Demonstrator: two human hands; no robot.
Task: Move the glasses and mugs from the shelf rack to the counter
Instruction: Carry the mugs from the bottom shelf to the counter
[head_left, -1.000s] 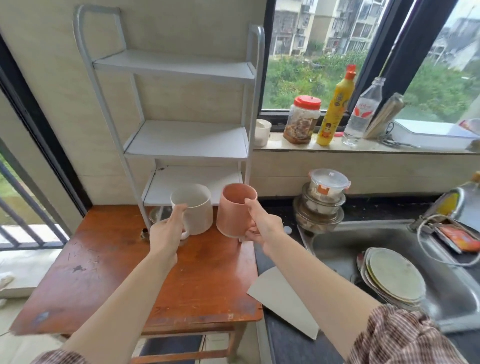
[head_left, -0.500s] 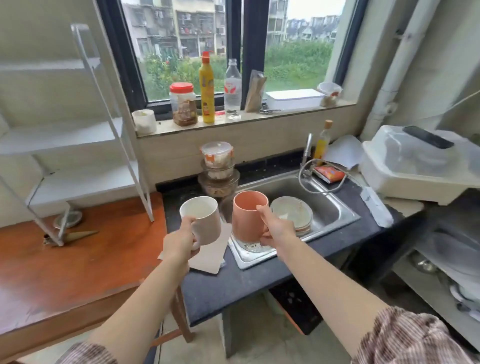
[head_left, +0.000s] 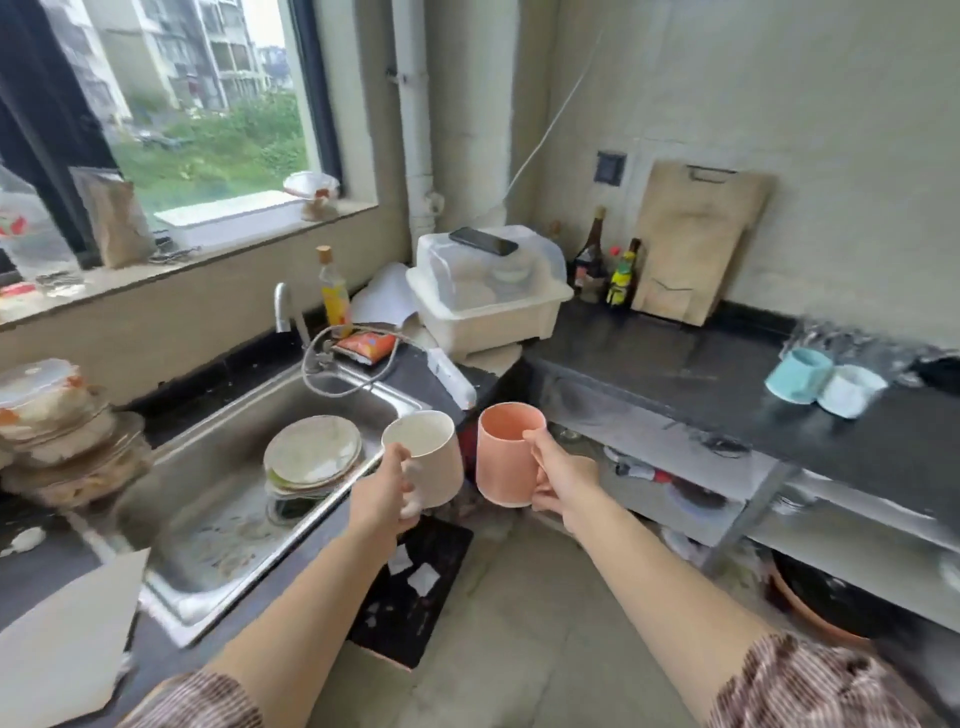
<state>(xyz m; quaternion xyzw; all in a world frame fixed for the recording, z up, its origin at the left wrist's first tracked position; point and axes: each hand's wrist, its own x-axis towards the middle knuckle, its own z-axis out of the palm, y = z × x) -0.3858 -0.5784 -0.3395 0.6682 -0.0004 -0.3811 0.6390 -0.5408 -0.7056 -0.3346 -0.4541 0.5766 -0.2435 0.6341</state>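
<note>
Kitchen counter (head_left: 675, 364), hands gripping 2 mugs

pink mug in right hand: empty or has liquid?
Empty. The pink mug tilts toward the camera in the right hand; its visible inner wall is bare, with no liquid.

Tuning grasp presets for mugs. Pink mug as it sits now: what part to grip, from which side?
Grip the pink mug around its side wall, coming in from its right, as the right hand does now: thumb near the rim, fingers wrapped low. The mug is upright, its open mouth up, and its wall is smooth and nearly straight. The white mug in the left hand crowds its left side.
</note>
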